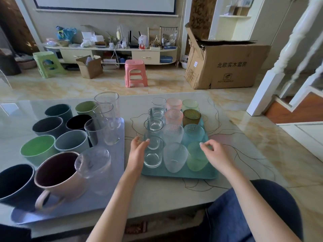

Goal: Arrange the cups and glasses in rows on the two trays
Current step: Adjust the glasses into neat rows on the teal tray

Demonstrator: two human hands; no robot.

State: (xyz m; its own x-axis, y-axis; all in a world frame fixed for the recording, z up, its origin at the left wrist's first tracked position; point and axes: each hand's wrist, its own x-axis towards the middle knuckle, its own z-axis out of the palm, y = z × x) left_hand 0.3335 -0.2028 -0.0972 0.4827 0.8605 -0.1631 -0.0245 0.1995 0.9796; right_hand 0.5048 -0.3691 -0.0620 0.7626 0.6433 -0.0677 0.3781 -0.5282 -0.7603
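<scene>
Knee [265, 212] at table edge. My left hand [138, 151] flat against front clear glass [153, 155] on teal tray [178, 175], not clasping. Right hand [215, 153] curled at green frosted glass [196, 158] rim; grasp unclear.

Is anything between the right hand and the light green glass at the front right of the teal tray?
No, nothing visible stands between them: the right hand is right at the rim of the light green glass.

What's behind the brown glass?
A pale green glass stands right behind the brown glass, last in that row. Its rim and upper wall show. Its lower part is covered by the brown glass, so whether it stands on the tray cannot be seen.
</scene>
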